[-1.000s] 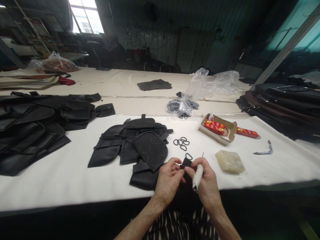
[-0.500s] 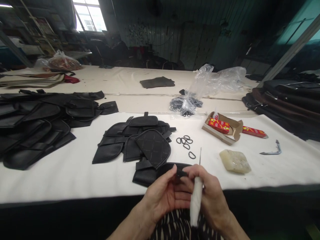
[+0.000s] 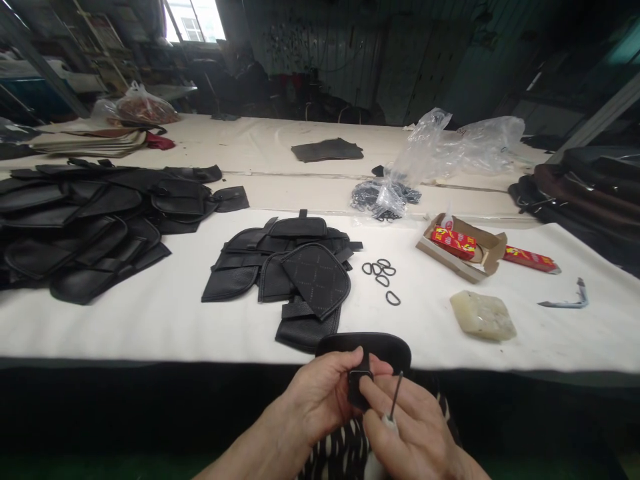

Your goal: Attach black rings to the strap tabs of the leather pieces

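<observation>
My left hand (image 3: 323,393) grips a black leather piece (image 3: 385,347) at the front edge of the table, its thumb on a short strap. A dark ring appears to sit around that strap. My right hand (image 3: 410,420) is closed round an awl (image 3: 397,397), whose thin metal shaft points up; the pale handle is mostly hidden in the palm. Its fingertips touch the strap beside my left thumb. Just beyond lies a small heap of black leather pieces (image 3: 245,283). To its right, several black D-rings (image 3: 393,298) lie loose on the white cloth.
A larger stack of black pieces (image 3: 90,257) lies left. On the right are a yellowish block (image 3: 483,315), a cardboard box (image 3: 457,260) with red packets, and a bent metal tool (image 3: 565,304). Behind them lies a plastic bag (image 3: 387,197) of rings; dark bags (image 3: 590,193) are piled far right.
Both hands have drawn the leather piece towards me, off the heap. The awl has tipped, so its handle is now mostly covered by my right hand. The camera view has shifted slightly.
</observation>
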### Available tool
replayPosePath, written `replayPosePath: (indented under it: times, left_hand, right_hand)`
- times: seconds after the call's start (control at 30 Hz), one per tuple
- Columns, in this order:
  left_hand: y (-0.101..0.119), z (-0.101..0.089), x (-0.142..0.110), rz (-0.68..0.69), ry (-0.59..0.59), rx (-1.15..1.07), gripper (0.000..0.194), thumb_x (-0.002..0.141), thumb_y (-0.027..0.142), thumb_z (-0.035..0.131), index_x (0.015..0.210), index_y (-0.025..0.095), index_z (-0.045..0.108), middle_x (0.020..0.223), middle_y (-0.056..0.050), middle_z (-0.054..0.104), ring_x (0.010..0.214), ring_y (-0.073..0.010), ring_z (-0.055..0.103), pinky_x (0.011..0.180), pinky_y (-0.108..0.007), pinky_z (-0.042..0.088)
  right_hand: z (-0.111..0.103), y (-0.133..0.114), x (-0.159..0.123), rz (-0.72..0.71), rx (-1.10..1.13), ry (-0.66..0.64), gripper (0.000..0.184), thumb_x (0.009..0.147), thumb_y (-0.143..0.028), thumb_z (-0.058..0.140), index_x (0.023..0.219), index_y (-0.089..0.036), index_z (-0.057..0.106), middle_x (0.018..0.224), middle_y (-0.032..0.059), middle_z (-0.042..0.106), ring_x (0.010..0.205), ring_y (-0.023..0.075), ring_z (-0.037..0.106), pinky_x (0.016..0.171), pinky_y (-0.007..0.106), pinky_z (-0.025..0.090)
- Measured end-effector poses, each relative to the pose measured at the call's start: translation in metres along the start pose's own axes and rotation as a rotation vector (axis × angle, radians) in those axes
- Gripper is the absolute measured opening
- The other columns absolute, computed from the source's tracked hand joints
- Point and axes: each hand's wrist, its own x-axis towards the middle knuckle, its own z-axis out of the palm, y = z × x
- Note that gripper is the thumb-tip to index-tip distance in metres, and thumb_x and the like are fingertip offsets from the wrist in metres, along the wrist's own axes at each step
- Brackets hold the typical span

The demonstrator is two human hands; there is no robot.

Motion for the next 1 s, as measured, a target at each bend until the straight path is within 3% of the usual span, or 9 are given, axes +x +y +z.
replayPosePath:
  times: [0.07, 0.2, 0.27, 0.43, 0.53, 0.63, 0.8, 0.9, 1.0]
  left_hand:
    - [0.001, 0.003, -0.006, -0.007, -0.038, 0.004, 0.024, 0.084, 0.02, 0.053, 0.073, 0.005, 0.068, 0.064, -0.01, 0.067, 0.055, -0.0145, 0.062, 0.053, -0.021, 0.047]
    - [0.0, 0.006, -0.011, -0.001, -0.035, -0.009, 0.021, 0.08, 0.02, 0.058, 0.071, 0.003, 0.067, 0.066, -0.012, 0.067, 0.057, -0.0166, 0.064, 0.06, -0.024, 0.05]
    - [-0.002, 0.007, -0.01, 0.019, 0.001, -0.002, 0.02, 0.079, 0.018, 0.058, 0.071, 0.003, 0.066, 0.069, -0.014, 0.068, 0.059, -0.0178, 0.065, 0.06, -0.025, 0.051]
    - [-0.009, 0.009, -0.004, 0.153, 0.09, 0.029, 0.011, 0.077, 0.012, 0.057, 0.068, 0.009, 0.061, 0.063, -0.014, 0.069, 0.058, -0.0194, 0.066, 0.059, -0.028, 0.052]
    - [-0.01, 0.013, -0.002, 0.263, 0.099, 0.004, 0.005, 0.073, 0.008, 0.057, 0.069, 0.01, 0.061, 0.062, -0.011, 0.069, 0.058, -0.0203, 0.066, 0.061, -0.031, 0.053]
    - [-0.01, 0.016, 0.0, 0.411, 0.07, 0.0, 0.008, 0.064, 0.006, 0.062, 0.072, 0.009, 0.063, 0.066, -0.009, 0.069, 0.063, -0.0206, 0.066, 0.064, -0.032, 0.053]
    - [-0.01, 0.017, 0.013, 0.57, 0.104, 0.062, 0.016, 0.057, 0.008, 0.066, 0.072, 0.014, 0.063, 0.076, -0.004, 0.069, 0.069, -0.0202, 0.065, 0.058, -0.028, 0.052]
    - [-0.009, 0.017, 0.02, 0.607, 0.083, 0.115, 0.017, 0.056, 0.009, 0.067, 0.072, 0.014, 0.063, 0.078, -0.005, 0.069, 0.068, -0.02, 0.065, 0.057, -0.028, 0.052]
    - [-0.009, 0.019, 0.017, 0.548, 0.053, 0.089, 0.016, 0.06, 0.014, 0.066, 0.076, 0.012, 0.064, 0.072, -0.006, 0.068, 0.067, -0.0225, 0.065, 0.06, -0.033, 0.054]
  right_hand:
    - [-0.004, -0.002, 0.002, -0.037, -0.037, 0.006, 0.028, 0.084, -0.002, 0.041, 0.069, -0.018, 0.057, 0.071, 0.0108, 0.07, 0.066, 0.0199, 0.067, 0.062, 0.031, 0.056]
    - [-0.014, -0.006, 0.004, -0.092, -0.112, -0.112, 0.027, 0.081, 0.003, 0.043, 0.07, -0.018, 0.058, 0.073, 0.0106, 0.071, 0.069, 0.0193, 0.068, 0.067, 0.031, 0.057]
    - [-0.014, -0.007, 0.001, -0.069, -0.108, -0.14, 0.026, 0.081, 0.001, 0.045, 0.071, -0.018, 0.059, 0.076, 0.0097, 0.072, 0.071, 0.0191, 0.068, 0.07, 0.031, 0.057]
    - [-0.009, -0.003, -0.004, 0.021, 0.017, 0.019, 0.024, 0.088, -0.011, 0.044, 0.073, -0.02, 0.06, 0.074, 0.0081, 0.07, 0.068, 0.0184, 0.067, 0.067, 0.029, 0.056]
    - [-0.017, 0.005, 0.002, 0.086, 0.133, -0.099, 0.022, 0.089, -0.011, 0.041, 0.077, -0.017, 0.058, 0.076, 0.0103, 0.07, 0.069, 0.0186, 0.066, 0.066, 0.029, 0.056]
    - [-0.027, 0.01, 0.004, 0.258, 0.304, -0.212, 0.016, 0.086, -0.009, 0.045, 0.08, -0.019, 0.056, 0.081, 0.0075, 0.069, 0.072, 0.0161, 0.065, 0.066, 0.024, 0.054]
    - [-0.023, 0.01, 0.001, 0.719, 0.392, -0.114, 0.009, 0.085, -0.017, 0.052, 0.078, -0.022, 0.055, 0.081, 0.0033, 0.068, 0.072, 0.0165, 0.065, 0.064, 0.023, 0.052]
    - [-0.017, 0.013, 0.009, 0.84, 0.334, -0.074, 0.009, 0.084, -0.022, 0.056, 0.076, -0.022, 0.053, 0.082, 0.0026, 0.067, 0.071, 0.0162, 0.063, 0.064, 0.023, 0.051]
    - [-0.016, 0.015, 0.019, 0.904, 0.267, -0.028, 0.008, 0.083, -0.025, 0.058, 0.078, -0.023, 0.054, 0.08, 0.0013, 0.065, 0.069, 0.0148, 0.062, 0.06, 0.021, 0.05]
